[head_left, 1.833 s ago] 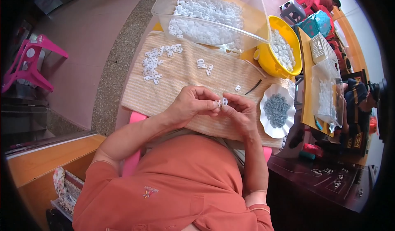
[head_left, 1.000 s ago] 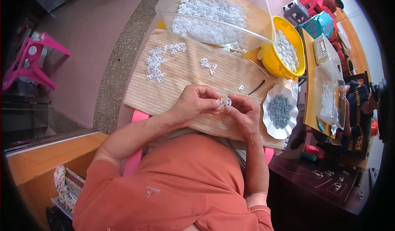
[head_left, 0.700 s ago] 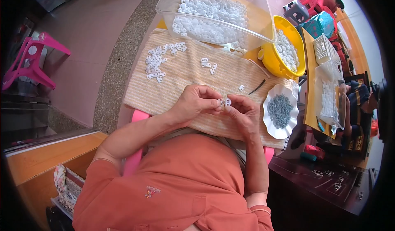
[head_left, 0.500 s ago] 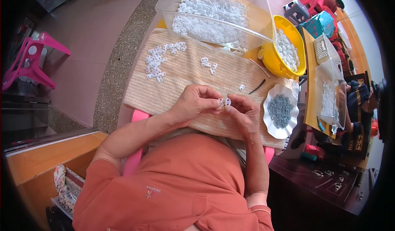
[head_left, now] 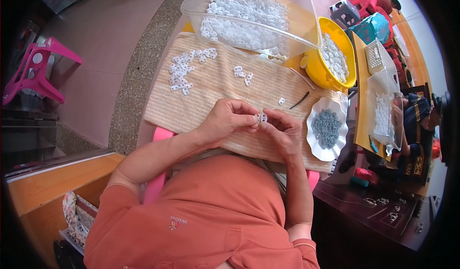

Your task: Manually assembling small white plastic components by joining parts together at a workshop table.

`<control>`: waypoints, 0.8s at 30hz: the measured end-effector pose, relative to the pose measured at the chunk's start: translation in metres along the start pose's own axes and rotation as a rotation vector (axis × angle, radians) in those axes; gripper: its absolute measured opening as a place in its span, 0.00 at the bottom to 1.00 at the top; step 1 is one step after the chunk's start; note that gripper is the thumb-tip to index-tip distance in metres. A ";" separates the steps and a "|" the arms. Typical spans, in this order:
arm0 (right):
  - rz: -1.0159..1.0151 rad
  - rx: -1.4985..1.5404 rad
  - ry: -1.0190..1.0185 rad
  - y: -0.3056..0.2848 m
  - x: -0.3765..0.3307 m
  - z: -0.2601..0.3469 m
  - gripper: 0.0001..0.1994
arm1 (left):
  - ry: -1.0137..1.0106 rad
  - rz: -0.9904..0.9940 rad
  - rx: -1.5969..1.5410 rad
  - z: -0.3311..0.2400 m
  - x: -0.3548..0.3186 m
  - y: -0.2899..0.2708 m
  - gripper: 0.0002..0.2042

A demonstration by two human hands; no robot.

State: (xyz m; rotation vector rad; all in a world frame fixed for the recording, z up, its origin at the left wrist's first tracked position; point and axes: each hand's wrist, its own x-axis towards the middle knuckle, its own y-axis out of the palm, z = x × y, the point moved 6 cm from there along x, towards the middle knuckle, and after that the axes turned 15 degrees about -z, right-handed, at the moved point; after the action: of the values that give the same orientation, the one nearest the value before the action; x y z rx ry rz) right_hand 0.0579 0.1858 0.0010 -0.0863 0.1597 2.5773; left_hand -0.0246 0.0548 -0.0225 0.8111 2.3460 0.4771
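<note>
Above the near edge of the striped towel [head_left: 191,111], my hands meet fingertip to fingertip. My left hand [head_left: 235,116] pinches a small whitish plastic piece [head_left: 258,117], mostly covered by the fingers. Between the thumb and forefinger of my right hand [head_left: 283,128] is a white two-hole plastic piece [head_left: 264,117], held against the other one. Similar white two-hole pieces lie in a cluster [head_left: 179,72] at the towel's left and in a small group [head_left: 243,74] at its middle. One single piece [head_left: 281,101] lies beyond my right hand, beside a thin dark strip [head_left: 299,100].
A scalloped white dish [head_left: 314,142] of small grey metal parts [head_left: 327,128] stands at right. Behind are a clear bin [head_left: 191,11] of white pieces and a yellow bucket [head_left: 352,53]. A co-worker's arm [head_left: 398,120] reaches a clear box [head_left: 383,135] at far right. A pink stool [head_left: 38,72] stands left.
My right hand has shifted slightly left, bringing its two-hole piece up against the piece in my left hand. The gap between them has closed.
</note>
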 end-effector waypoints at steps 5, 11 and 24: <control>0.009 0.012 0.010 0.000 0.000 0.000 0.15 | -0.028 -0.017 0.002 0.000 -0.001 0.000 0.08; 0.020 0.050 0.040 0.001 -0.001 -0.001 0.15 | -0.029 -0.001 -0.017 0.000 -0.002 0.002 0.09; 0.041 0.209 0.104 0.000 -0.002 -0.006 0.16 | -0.096 0.082 -0.097 -0.001 -0.001 0.006 0.07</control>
State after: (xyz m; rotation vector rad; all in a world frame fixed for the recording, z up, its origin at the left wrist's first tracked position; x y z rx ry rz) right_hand 0.0598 0.1845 -0.0051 -0.1413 0.4720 2.5808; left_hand -0.0213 0.0586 -0.0182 0.8680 2.1910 0.5693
